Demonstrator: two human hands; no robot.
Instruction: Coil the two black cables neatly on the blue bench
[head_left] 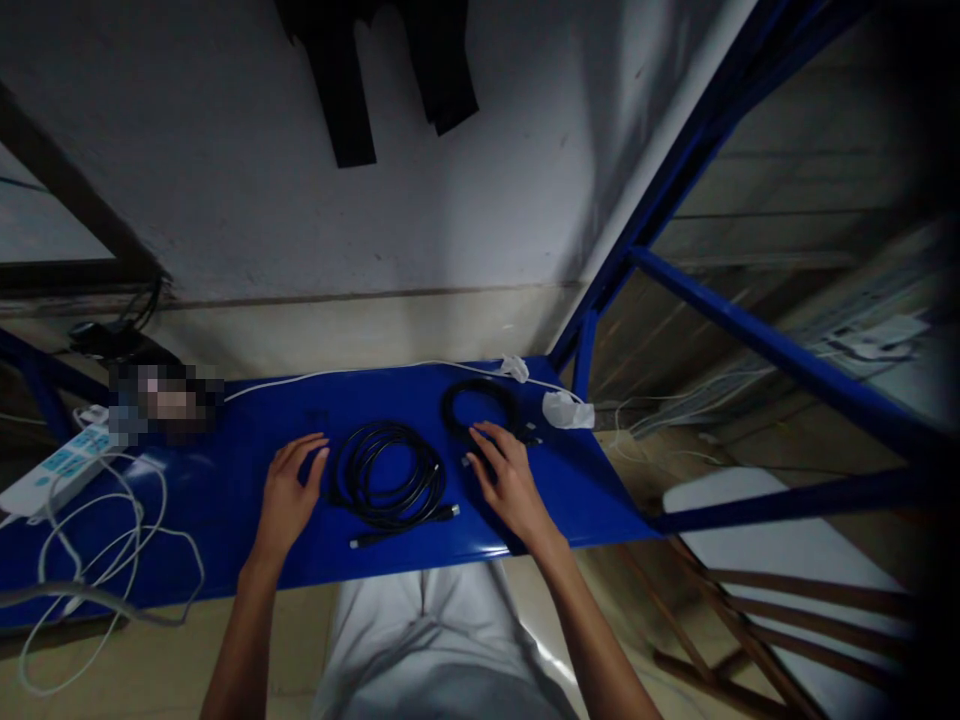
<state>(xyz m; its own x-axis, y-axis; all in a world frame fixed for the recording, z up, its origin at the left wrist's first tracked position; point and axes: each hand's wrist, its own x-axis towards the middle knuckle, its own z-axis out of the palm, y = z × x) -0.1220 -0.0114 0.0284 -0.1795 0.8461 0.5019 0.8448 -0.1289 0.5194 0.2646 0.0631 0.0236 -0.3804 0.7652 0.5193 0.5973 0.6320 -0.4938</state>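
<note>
- Coiled black cable (pixel 360 470) lies on the blue tabletop (pixel 589 490), near its front edge.
- Left hand (pixel 289 495) is just left of it, grip spread.
- Right hand (pixel 514 482) is at a second coil (pixel 451 408), grip spread; contact unclear.

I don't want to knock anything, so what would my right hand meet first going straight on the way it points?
Most likely the rear black cable coil; your right hand may already be touching it, as depth is unclear.

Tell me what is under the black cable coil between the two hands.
The coil lies on the blue table, whose surface shows through its middle. Anything directly beneath the loops is covered and cannot be seen.
</note>
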